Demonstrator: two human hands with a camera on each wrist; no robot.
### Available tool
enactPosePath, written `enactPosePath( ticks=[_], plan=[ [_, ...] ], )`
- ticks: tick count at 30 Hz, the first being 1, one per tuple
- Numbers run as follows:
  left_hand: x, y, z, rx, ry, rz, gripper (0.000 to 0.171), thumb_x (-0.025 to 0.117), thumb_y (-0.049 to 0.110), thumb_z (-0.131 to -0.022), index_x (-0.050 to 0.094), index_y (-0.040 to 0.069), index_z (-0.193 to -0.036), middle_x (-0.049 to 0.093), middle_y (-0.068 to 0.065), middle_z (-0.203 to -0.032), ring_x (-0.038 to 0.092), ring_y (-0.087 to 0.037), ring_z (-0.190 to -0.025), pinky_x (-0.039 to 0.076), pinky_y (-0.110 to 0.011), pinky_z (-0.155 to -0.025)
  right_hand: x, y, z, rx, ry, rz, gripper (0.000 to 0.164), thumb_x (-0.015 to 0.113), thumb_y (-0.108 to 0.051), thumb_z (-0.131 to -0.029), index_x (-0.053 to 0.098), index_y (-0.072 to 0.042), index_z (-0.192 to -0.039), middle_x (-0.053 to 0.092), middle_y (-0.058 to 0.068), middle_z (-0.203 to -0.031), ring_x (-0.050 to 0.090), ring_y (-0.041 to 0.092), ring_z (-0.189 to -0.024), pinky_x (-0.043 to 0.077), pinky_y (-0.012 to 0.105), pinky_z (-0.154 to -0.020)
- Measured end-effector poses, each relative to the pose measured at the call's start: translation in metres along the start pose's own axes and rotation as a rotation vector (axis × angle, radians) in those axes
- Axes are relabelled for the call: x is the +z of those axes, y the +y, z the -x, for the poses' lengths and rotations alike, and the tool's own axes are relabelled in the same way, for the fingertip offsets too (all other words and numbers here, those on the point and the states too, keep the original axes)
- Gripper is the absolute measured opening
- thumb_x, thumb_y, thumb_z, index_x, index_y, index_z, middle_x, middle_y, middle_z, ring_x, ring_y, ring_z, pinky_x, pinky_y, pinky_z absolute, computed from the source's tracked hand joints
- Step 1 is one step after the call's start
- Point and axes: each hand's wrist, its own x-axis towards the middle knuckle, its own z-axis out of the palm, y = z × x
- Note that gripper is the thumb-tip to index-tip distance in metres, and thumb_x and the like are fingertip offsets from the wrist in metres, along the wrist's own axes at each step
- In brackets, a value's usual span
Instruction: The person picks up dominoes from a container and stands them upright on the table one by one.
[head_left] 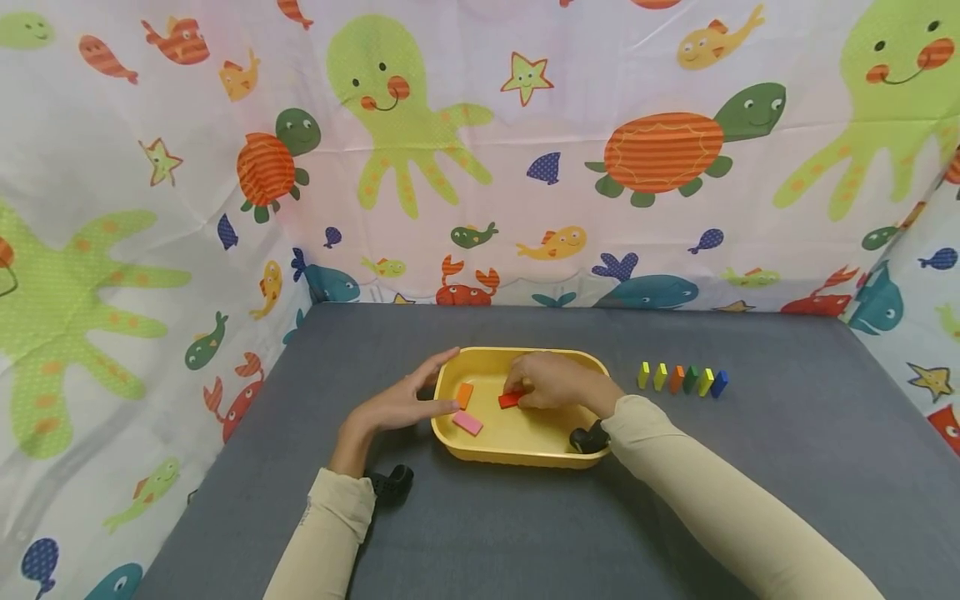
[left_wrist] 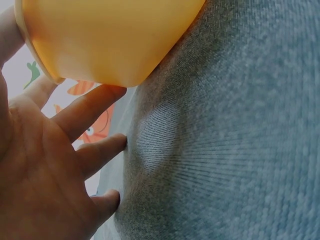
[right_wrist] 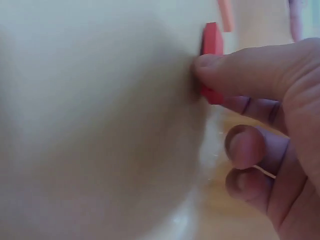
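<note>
My right hand [head_left: 551, 382] reaches into a yellow plastic tray [head_left: 517, 458] and pinches a red domino block [right_wrist: 213, 40] between thumb and fingers. In the right wrist view the red block stands on edge, its lower part covered by the thumb. At the tray's left end, my left hand [head_left: 401, 404] touches the tray with spread, fairly straight fingers. Its thumb lies over the rim, while other fingers rest along the outer wall in the left wrist view. An orange domino block [head_left: 465, 395] and a pink domino block [head_left: 468, 423] lie flat inside the tray near that thumb.
To the tray's right, several upright domino blocks [head_left: 691, 380] stand in a spaced row, coloured yellow, orange, green and blue. Grey cloth [head_left: 480, 525] covers the table. A sea-animal curtain [head_left: 480, 250] borders its back and sides. Each wrist wears a black device [head_left: 392, 483].
</note>
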Motion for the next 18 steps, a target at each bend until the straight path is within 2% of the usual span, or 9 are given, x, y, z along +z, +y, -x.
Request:
enactPosePath(
  ticks=[8,13,18],
  plan=[
    [0.0,0.002,0.0,-0.007,-0.001,-0.013,0.081,0.07,0.044,-0.084,0.018,0.055,-0.145,0.031,0.009,-0.153,0.036,-0.026,-0.14,0.031,-0.063,-0.109,-0.017,0.0,0.012,-0.027,0.035,-0.035,0.02,0.072,-0.014,-0.084,0.074,-0.016,-0.104,0.07,-0.003,-0.099,0.061,0.017,-0.092,0.052,0.034,-0.088],
    [0.0,0.002,0.0,-0.003,0.002,-0.009,0.082,0.071,0.045,-0.083,0.018,0.053,-0.146,0.035,0.006,-0.151,0.038,-0.025,-0.138,0.031,-0.061,-0.11,-0.029,0.002,0.026,-0.021,0.078,-0.102,0.023,0.073,-0.015,-0.084,0.073,-0.019,-0.106,0.068,-0.005,-0.097,0.058,0.018,-0.083,0.048,0.026,-0.071],
    [0.0,0.002,0.0,0.011,0.002,-0.011,0.083,0.072,0.047,-0.082,0.019,0.05,-0.147,0.035,0.005,-0.151,0.037,-0.025,-0.139,0.028,-0.063,-0.111,-0.039,0.008,0.046,0.053,0.14,-0.214,0.026,0.075,-0.019,-0.084,0.072,-0.025,-0.109,0.066,-0.007,-0.097,0.05,0.014,-0.066,0.039,0.022,-0.056]
  ],
)
